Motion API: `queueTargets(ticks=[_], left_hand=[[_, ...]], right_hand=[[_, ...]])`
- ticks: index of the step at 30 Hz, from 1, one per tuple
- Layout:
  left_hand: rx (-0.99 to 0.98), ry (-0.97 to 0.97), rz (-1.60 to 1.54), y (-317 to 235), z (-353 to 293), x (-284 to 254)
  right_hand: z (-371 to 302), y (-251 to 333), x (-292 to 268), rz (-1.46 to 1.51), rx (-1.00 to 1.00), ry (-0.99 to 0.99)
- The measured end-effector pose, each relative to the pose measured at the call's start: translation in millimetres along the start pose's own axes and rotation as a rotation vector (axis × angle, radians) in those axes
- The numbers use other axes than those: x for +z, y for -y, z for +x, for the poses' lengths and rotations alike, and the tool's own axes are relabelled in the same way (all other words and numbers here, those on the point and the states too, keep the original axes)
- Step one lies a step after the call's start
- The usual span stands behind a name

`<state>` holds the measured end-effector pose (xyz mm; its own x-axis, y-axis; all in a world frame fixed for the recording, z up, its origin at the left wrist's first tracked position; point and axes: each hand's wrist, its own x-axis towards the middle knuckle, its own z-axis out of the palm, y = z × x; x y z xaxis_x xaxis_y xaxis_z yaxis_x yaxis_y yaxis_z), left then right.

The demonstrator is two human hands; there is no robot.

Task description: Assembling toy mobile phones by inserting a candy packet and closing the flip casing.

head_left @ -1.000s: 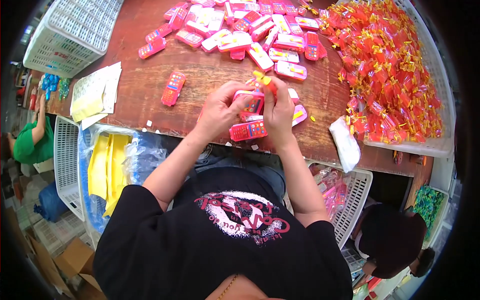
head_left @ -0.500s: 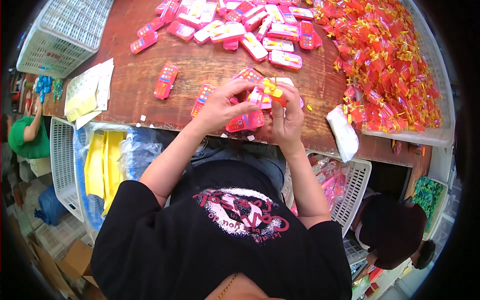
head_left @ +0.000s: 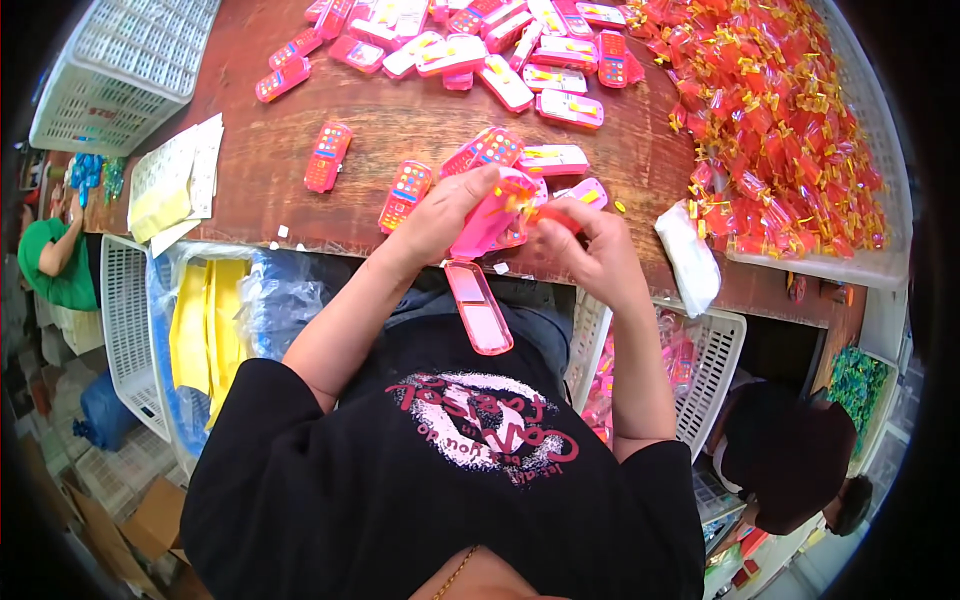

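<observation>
My left hand [head_left: 432, 222] is closed round a pink toy flip phone [head_left: 484, 228] above the table's near edge. The phone is unfolded, and its lid with a pale mirror-like inside hangs down toward me. At the phone's far right end my right hand [head_left: 602, 252] pinches a small red-and-yellow piece [head_left: 550, 214], partly smeared by motion. Yellow bits show between the fingers and the phone; exactly how they join is unclear. Beneath and beside my hands lie more pink toy phones, such as one with a colourful keypad [head_left: 406, 194] and a white-faced one [head_left: 553, 159].
Several pink toy phones [head_left: 505, 82] are heaped at the back. Red-and-yellow pieces [head_left: 780, 130] fill a tray at right, beside a white cloth [head_left: 688, 262]. Papers [head_left: 178, 180] and a white crate [head_left: 125, 75] stand left. Crates [head_left: 715, 375] flank my lap; co-workers sit on both sides.
The phone in my left hand has unfolded, its lid now hanging down toward me. My right hand has moved right and a little nearer, with the red-and-yellow piece still pinched.
</observation>
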<state>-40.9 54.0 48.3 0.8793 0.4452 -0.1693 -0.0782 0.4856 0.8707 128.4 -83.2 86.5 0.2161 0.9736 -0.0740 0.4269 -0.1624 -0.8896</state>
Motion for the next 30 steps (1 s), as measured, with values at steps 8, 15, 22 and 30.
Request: queueTargets(ticks=[8, 15, 22, 30], left_hand=[[0.100, 0.022, 0.334, 9, -1, -3], [0.108, 0.013, 0.399, 11, 3, -6], [-0.144, 0.011, 0.271, -15, -4, 3], [-0.060, -0.132, 0.245, 6, -1, 10]], right_hand=[[1, 9, -5, -0.066, 0.101, -0.084], [0, 9, 0, 0.072, 0.082, -0.178], [6, 2, 6, -0.407, -0.368, -0.328], [9, -8, 13, -0.495, -0.438, -0.350]])
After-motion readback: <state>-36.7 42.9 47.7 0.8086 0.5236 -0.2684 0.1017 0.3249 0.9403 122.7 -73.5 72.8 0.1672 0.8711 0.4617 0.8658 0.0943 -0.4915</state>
